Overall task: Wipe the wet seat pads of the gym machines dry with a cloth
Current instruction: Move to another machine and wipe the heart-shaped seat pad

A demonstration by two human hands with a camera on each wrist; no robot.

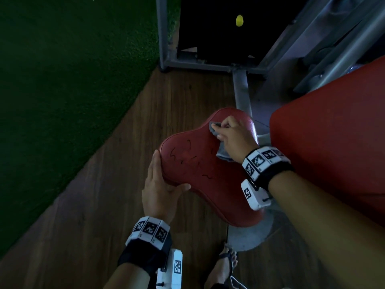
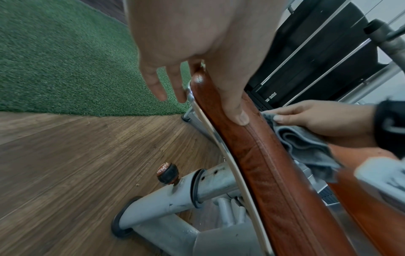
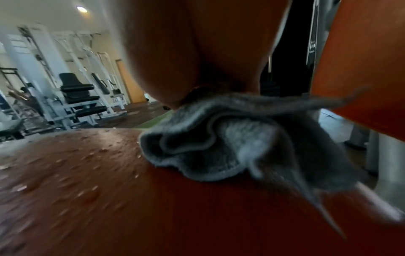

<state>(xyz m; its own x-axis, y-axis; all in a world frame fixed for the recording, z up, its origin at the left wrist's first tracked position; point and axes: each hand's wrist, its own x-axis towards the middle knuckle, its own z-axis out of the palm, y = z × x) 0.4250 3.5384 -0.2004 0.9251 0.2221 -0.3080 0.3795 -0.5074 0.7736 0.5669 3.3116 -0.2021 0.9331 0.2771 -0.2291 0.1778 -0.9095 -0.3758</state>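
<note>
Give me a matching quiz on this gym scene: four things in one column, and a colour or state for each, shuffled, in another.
1 cloth
2 seat pad
3 left hand
4 turf

A green
B red, beaded with droplets
C grey, bunched under the right hand
D resting on the pad's edge, thumb on top

Pairs: 1-C, 2-B, 3-D, 4-A

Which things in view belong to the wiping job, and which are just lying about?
In the job:
red seat pad, beaded with water
grey cloth
right hand, gripping the cloth on the pad
left hand, resting on the pad's edge

Just around:
adjustment knob
green turf
wooden floor
small yellow object
</note>
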